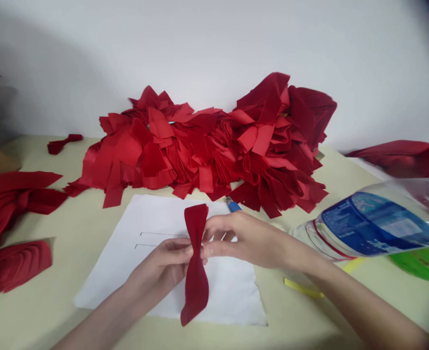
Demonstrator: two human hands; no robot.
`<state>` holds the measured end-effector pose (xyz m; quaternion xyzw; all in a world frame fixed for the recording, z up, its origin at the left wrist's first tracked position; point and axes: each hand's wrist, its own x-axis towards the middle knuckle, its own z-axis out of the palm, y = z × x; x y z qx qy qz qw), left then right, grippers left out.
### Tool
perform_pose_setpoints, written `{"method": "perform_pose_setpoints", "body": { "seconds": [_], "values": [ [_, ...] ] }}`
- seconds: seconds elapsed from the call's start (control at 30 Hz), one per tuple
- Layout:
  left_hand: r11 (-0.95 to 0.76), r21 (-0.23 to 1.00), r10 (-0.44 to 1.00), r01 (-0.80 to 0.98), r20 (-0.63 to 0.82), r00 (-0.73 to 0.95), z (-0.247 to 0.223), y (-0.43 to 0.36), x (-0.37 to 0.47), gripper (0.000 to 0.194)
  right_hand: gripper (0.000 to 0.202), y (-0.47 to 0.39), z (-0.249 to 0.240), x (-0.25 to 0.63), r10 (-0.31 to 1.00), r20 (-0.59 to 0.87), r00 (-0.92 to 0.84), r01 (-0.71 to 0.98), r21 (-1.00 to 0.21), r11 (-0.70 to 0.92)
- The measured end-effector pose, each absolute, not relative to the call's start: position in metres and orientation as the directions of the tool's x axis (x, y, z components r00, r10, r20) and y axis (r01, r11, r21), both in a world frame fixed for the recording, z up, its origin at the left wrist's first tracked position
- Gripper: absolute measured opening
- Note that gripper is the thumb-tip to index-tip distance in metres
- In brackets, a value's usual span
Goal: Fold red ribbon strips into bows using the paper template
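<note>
A dark red ribbon bow, pinched narrow at its middle, hangs lengthwise over a white paper sheet. My left hand grips the bow's waist from the left, thumb in front. From the right, my right hand has its thumb and fingers at the same narrow middle, partly behind the ribbon. Two thin bracket-shaped lines are drawn on the paper. A large heap of red ribbon pieces lies behind the sheet.
A big plastic bottle with a blue label lies at the right, near a green item and a yellow strip. A blue pen touches the heap. More red ribbons lie left; a small bow sits back left.
</note>
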<state>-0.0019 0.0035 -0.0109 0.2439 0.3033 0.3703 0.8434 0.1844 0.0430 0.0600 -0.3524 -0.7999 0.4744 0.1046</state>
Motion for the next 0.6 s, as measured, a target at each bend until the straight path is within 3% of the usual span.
{"method": "perform_pose_setpoints", "body": {
  "seconds": [0.17, 0.37, 0.6],
  "values": [
    [0.601, 0.654, 0.774, -0.46, -0.332, 0.54, -0.012, 0.002, -0.002, 0.011, 0.014, 0.039, 0.049, 0.18, 0.727, -0.217, -0.652, 0.508, -0.836, 0.206],
    [0.569, 0.656, 0.804, -0.496, -0.318, 0.502, -0.017, -0.001, -0.003, 0.012, 0.017, 0.039, 0.065, 0.185, 0.796, -0.114, -0.594, 0.535, -0.796, 0.285],
    [0.5, 0.67, 0.861, -0.549, -0.319, 0.395, -0.012, -0.001, 0.002, 0.009, 0.014, 0.022, 0.069, 0.171, 0.79, -0.094, -0.605, 0.343, -0.927, 0.152]
  ]
}}
